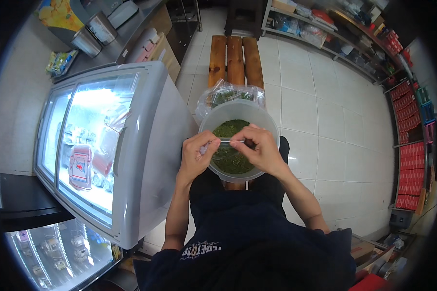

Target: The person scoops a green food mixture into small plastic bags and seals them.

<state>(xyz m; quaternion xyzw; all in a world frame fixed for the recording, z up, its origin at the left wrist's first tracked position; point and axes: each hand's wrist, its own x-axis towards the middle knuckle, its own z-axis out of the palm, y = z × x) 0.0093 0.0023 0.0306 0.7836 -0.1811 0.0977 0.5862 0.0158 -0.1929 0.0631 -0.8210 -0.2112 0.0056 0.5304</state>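
Note:
Both hands are raised over a round translucent plastic tub holding a chopped green leafy substance. My left hand pinches one end of the top edge of a small clear plastic bag. At the other end of that edge, the thumb and forefinger of my right hand grip it. What the bag contains cannot be made out. Just beyond the tub, a larger clear bag with small filled green packets lies on a slatted wooden bench.
A glass-lidded display freezer stands close on the left, with a lit drinks cooler below it in view. A steel counter with metal canisters is at the upper left. Metal shelving with red boxes curves along the right.

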